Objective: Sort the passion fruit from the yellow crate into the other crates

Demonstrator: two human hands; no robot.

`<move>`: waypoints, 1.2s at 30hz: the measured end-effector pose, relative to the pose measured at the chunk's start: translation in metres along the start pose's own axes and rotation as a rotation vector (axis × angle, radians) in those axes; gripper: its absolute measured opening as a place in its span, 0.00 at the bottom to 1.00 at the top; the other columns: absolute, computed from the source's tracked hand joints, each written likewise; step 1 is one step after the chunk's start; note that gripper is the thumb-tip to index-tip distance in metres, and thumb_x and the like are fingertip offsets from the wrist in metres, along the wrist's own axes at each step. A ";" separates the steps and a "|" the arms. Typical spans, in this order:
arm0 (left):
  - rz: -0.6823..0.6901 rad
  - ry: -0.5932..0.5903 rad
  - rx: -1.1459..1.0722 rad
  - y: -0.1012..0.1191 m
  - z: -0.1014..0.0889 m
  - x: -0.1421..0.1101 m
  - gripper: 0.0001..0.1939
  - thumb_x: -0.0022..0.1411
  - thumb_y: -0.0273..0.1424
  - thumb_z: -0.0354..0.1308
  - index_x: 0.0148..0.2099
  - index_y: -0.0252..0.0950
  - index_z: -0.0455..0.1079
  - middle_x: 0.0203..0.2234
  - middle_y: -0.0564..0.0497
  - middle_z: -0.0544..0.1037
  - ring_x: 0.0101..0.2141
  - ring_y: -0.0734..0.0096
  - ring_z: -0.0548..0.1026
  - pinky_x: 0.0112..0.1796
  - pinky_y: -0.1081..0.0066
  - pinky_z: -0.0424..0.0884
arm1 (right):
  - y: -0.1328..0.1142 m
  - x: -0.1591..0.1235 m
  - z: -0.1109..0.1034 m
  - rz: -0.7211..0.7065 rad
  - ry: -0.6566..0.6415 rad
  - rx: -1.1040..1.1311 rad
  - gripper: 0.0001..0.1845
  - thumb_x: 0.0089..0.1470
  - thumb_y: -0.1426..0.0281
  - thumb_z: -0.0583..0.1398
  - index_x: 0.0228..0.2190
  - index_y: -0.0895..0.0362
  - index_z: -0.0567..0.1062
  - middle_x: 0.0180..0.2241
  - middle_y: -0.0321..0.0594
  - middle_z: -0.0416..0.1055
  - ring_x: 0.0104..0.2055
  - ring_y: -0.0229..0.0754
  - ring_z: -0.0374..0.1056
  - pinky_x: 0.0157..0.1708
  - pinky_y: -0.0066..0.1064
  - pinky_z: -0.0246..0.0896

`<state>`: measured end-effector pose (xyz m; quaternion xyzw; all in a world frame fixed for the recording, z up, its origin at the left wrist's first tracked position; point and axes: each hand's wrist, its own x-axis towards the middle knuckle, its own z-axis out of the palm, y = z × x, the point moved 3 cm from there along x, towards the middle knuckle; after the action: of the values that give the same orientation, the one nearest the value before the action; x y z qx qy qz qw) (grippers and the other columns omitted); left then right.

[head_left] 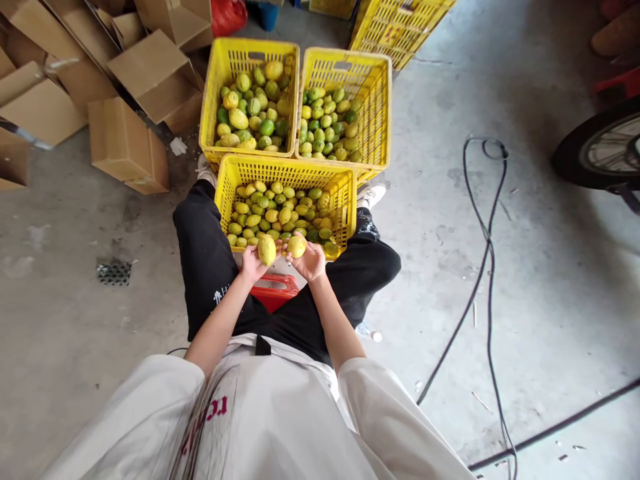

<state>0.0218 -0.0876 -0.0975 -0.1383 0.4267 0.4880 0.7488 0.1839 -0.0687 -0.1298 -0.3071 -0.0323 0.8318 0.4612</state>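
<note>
My left hand (253,265) is closed around a yellow fruit (267,250), and my right hand (311,261) grips a second yellow fruit (297,246). Both hands hover at the near rim of a yellow crate (345,200) that stands between my knees and is filled with several small yellow and green fruits. Two more yellow crates sit on the floor beyond it: the far left crate (209,107) holds larger fruits, the far right crate (380,113) holds smaller green and yellow ones.
Cardboard boxes (125,140) pile up at the upper left. A black cable (487,267) runs over the concrete floor on the right, near a wheel (600,150). A floor drain (114,272) lies at left. A red stool (274,291) shows under me. Empty yellow crates (400,27) are stacked behind.
</note>
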 end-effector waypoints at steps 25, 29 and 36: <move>0.051 -0.052 -0.013 0.005 0.004 -0.002 0.25 0.70 0.34 0.50 0.65 0.36 0.71 0.52 0.38 0.85 0.57 0.47 0.82 0.54 0.50 0.80 | 0.003 0.006 -0.007 -0.068 0.055 -0.024 0.26 0.45 0.65 0.64 0.49 0.48 0.76 0.46 0.41 0.84 0.52 0.52 0.80 0.55 0.50 0.81; -0.008 -0.045 0.018 0.001 0.004 -0.001 0.17 0.76 0.35 0.49 0.56 0.34 0.74 0.41 0.41 0.84 0.43 0.57 0.85 0.43 0.61 0.82 | 0.007 0.008 -0.014 0.003 0.071 -0.011 0.19 0.53 0.58 0.67 0.45 0.51 0.78 0.38 0.40 0.81 0.44 0.48 0.80 0.51 0.48 0.82; -0.010 -0.003 0.093 -0.002 -0.006 0.003 0.14 0.73 0.35 0.58 0.55 0.37 0.76 0.31 0.51 0.78 0.29 0.71 0.77 0.38 0.70 0.79 | 0.012 0.009 -0.018 0.038 0.069 -0.015 0.16 0.49 0.69 0.71 0.40 0.51 0.74 0.38 0.35 0.81 0.36 0.38 0.77 0.32 0.26 0.80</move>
<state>0.0212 -0.0906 -0.1042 -0.1047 0.4471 0.4640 0.7576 0.1814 -0.0726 -0.1524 -0.3396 -0.0165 0.8292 0.4437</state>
